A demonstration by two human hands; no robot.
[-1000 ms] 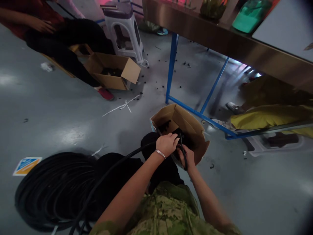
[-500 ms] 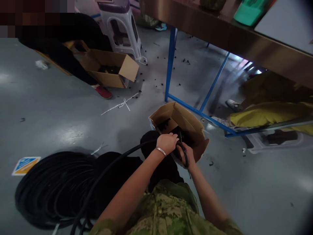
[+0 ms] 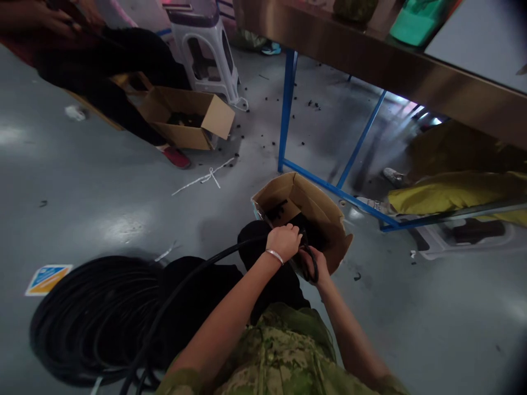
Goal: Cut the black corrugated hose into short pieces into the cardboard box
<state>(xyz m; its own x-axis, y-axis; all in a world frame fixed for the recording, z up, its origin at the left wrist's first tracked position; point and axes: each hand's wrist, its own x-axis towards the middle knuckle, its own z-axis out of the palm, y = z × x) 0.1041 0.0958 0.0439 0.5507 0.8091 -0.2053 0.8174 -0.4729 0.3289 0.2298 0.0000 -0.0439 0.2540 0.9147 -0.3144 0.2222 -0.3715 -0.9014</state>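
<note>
My left hand (image 3: 284,241), a bracelet on its wrist, is closed around a thick black hose (image 3: 222,253) above an open cardboard box (image 3: 325,200). The hose runs back over my legs to a large black coil (image 3: 93,315) on the floor. My right hand (image 3: 319,264) grips black-handled scissors (image 3: 315,269) close beside the left hand. Their blades are mostly hidden between the hands and against the dark box inside. Dark pieces lie in the box, too shadowed to make out.
A table with blue legs (image 3: 287,109) stands ahead and right, the box near its lower bar. Across from me a person sits by another cardboard box (image 3: 185,134) and a plastic stool (image 3: 209,55). Another person's legs (image 3: 453,189) are at right. Small black bits dot the floor.
My left hand has shifted slightly right, nearer the scissors, with the hose in it. The scissors have turned a little in my right hand. The camera view has moved slightly.
</note>
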